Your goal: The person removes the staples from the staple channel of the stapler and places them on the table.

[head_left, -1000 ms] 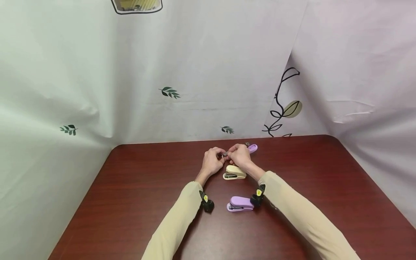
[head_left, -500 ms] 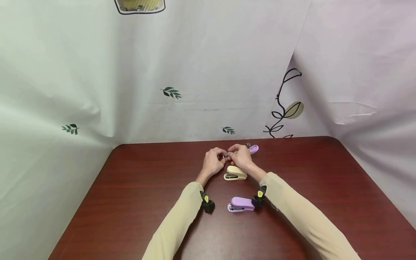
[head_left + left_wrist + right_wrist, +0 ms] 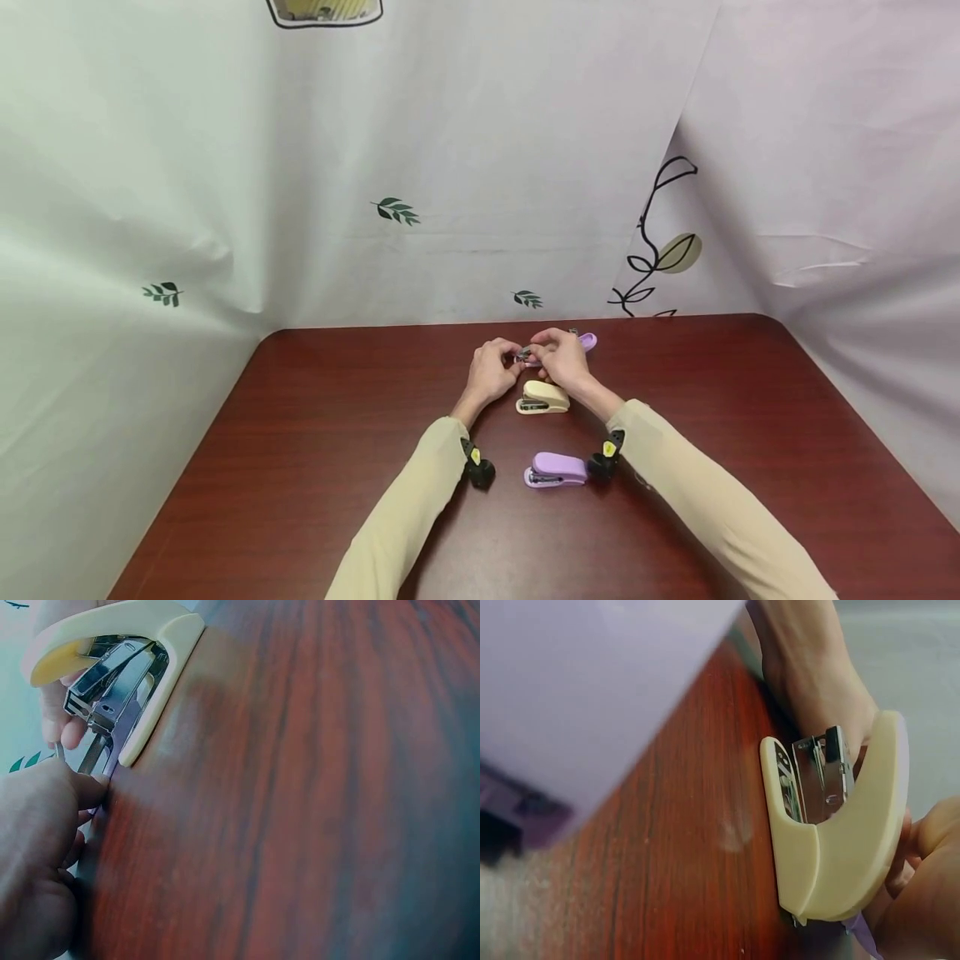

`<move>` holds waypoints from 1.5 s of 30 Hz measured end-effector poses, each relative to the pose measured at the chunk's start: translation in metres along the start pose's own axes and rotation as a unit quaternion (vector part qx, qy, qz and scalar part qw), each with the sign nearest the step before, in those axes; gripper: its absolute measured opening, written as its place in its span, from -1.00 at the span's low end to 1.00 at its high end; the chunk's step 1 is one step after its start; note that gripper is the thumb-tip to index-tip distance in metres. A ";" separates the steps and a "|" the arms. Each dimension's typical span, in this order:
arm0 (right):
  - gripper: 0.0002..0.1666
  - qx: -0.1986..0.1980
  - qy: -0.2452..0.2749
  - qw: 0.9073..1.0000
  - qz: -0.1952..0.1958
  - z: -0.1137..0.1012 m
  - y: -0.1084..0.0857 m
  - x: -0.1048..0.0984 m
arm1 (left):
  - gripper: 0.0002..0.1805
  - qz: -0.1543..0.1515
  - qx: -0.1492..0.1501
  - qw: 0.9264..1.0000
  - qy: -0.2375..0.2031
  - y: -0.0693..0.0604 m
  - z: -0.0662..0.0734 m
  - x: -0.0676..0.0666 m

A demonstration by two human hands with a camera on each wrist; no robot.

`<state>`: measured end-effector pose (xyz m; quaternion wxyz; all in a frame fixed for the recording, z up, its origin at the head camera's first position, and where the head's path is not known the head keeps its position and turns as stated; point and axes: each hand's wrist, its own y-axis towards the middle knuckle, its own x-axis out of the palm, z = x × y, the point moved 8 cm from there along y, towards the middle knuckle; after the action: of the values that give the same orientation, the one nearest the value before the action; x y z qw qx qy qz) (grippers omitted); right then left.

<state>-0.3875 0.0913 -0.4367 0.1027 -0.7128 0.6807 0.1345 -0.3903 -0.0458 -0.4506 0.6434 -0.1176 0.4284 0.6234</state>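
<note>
At the far side of the table, my left hand (image 3: 491, 371) grips the front end of a purple stapler (image 3: 589, 341) whose top is swung back. The stapler's metal channel (image 3: 93, 754) shows beside the left fingertips in the left wrist view. My right hand (image 3: 562, 360) is bent over the middle of this stapler, its fingertips close to the metal part. Whether it pinches anything is hidden. A cream stapler (image 3: 543, 397) sits just in front of the hands; in both wrist views it covers part of them.
A second purple stapler (image 3: 556, 470) lies closer to the person, beside the black camera (image 3: 602, 465) on the right wrist. Another wrist camera (image 3: 480, 472) sits on the left. White printed cloth (image 3: 465, 250) hangs behind the reddish-brown table (image 3: 337, 400).
My right hand has shifted slightly right, away from the left fingertips, and more of the held stapler's front shows. The left hand stays in place, and the other two staplers have not moved.
</note>
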 end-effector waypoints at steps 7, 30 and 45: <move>-0.79 -0.004 -0.001 1.000 0.001 -0.001 -0.003 -0.006 | -0.81 0.000 -0.001 1.000 -0.001 0.000 -0.001 0.001; -0.78 -0.009 0.023 1.000 0.004 0.001 -0.025 -0.043 | -0.85 0.004 -0.003 1.000 -0.006 0.000 -0.002 -0.001; -0.77 0.012 0.011 1.000 0.018 0.023 -0.031 -0.074 | -0.86 0.000 -0.004 1.000 -0.008 -0.002 -0.001 -0.001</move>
<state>-0.3607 0.1706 -0.4353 0.1013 -0.7005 0.6962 0.1200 -0.3891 -0.0473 -0.4516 0.6465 -0.1148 0.4209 0.6259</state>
